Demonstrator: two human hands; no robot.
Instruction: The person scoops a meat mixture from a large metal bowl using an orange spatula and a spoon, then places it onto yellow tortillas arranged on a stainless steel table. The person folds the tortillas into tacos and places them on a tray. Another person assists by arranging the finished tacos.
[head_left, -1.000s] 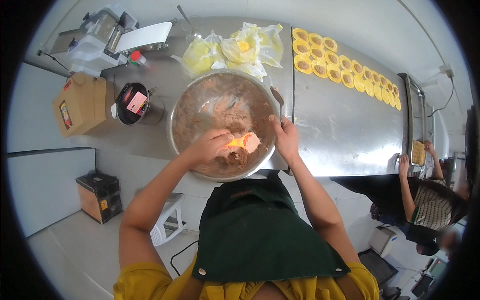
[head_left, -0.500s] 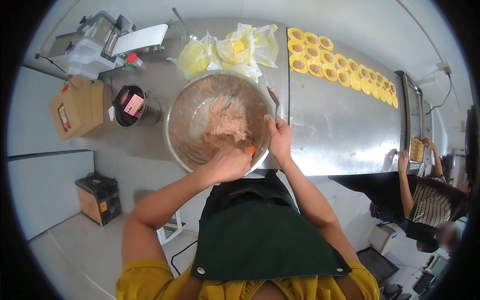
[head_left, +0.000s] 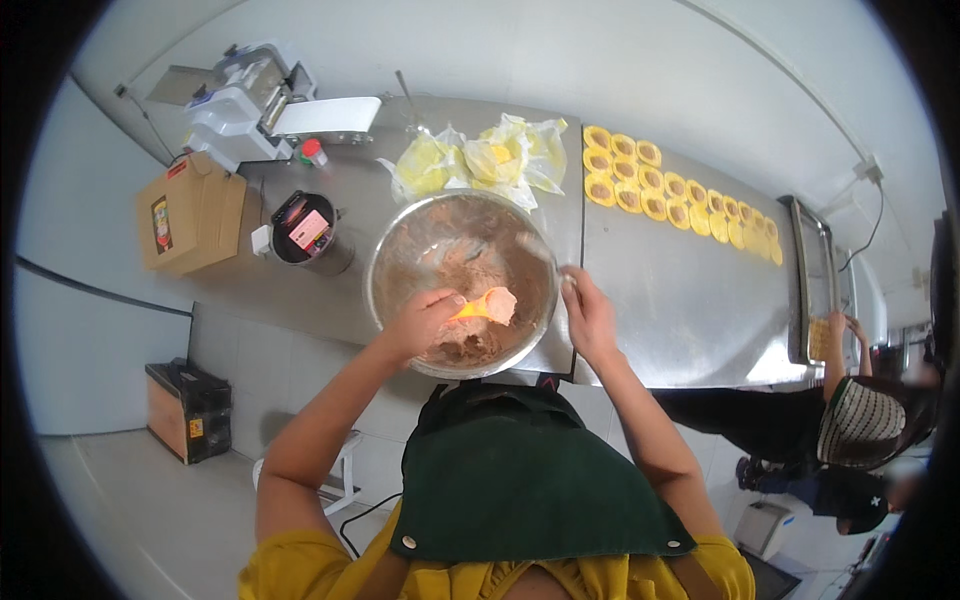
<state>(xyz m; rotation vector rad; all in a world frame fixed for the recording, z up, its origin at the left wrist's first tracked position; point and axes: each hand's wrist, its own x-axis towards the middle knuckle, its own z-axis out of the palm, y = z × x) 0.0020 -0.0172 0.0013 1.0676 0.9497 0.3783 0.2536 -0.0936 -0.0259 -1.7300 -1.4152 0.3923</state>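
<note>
Since half a second ago, the left hand (head_left: 418,325) on my feed has come up from low in the mix, and the orange scoop (head_left: 468,310), mostly hidden then, now shows with a rounded pink lump of filling (head_left: 501,305) at its end. The right hand's metal spatula (head_left: 538,247) has swung too: it stood along the rim before, and now its blurred blade tips inward over the bowl. My whole view has shifted as well, so the table sits lower in it.

I see the left fingers clamped around the scoop's handle, above the soft pinkish mixture (head_left: 472,272) in the big steel mixing bowl (head_left: 395,262). The right hand (head_left: 590,315) is at the bowl's right edge, thumb and fingers closed on the spatula's handle; I can't tell whether it also touches the rim.

Right of the bowl, the rows of yellow dough rounds (head_left: 675,188), many bearing a dab of filling, lie as before on the steel table (head_left: 680,290). At the far right, a co-worker's hands (head_left: 836,326) have drawn closer together near a metal tray (head_left: 796,250).
</note>
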